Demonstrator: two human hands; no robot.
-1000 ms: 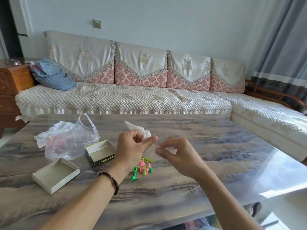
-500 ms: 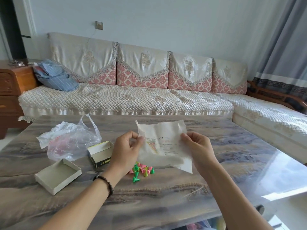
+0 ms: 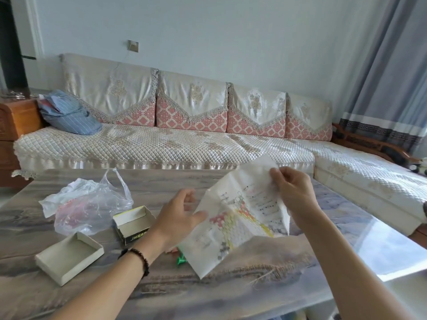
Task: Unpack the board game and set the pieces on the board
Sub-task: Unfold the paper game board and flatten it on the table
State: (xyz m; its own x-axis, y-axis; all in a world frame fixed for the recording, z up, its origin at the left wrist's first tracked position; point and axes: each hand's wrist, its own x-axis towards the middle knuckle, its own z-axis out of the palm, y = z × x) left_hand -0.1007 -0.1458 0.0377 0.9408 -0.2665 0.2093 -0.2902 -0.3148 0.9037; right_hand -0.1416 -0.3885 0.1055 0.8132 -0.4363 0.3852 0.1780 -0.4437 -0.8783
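1. The right hand (image 3: 294, 192) is right of the middle of the frame. Its fingers and thumb pinch the top corner of the paper board (image 3: 240, 215).
2. The left hand (image 3: 178, 218) is just left of the middle. Its thumb lies on the left edge of the paper and its fingers go behind it, so it holds that side.
3. The paper board is up in the air above the surface (image 3: 208, 294), not lying flat. It is partly unfolded and still has creases.
4. The paper's long way runs slanted, from the lower left near the middle of the frame up to the right hand. Its printed side faces the camera. It shows small pink, yellow and white cells and some lines of print too small to read.
5. Under the low corner of the paper, a green game piece (image 3: 181, 260) lies on the surface. A bit of pink shows beside it; the rest is hidden.
6. Left of the left hand stands a small open box (image 3: 134, 224). Lower left lies the box lid (image 3: 69, 257), open side up.
7. Behind the boxes, at the middle left, sits a crumpled plastic bag (image 3: 90, 204).
8. A long sofa (image 3: 161, 144) fills the back, with a blue bundle (image 3: 69, 116) on its left end.
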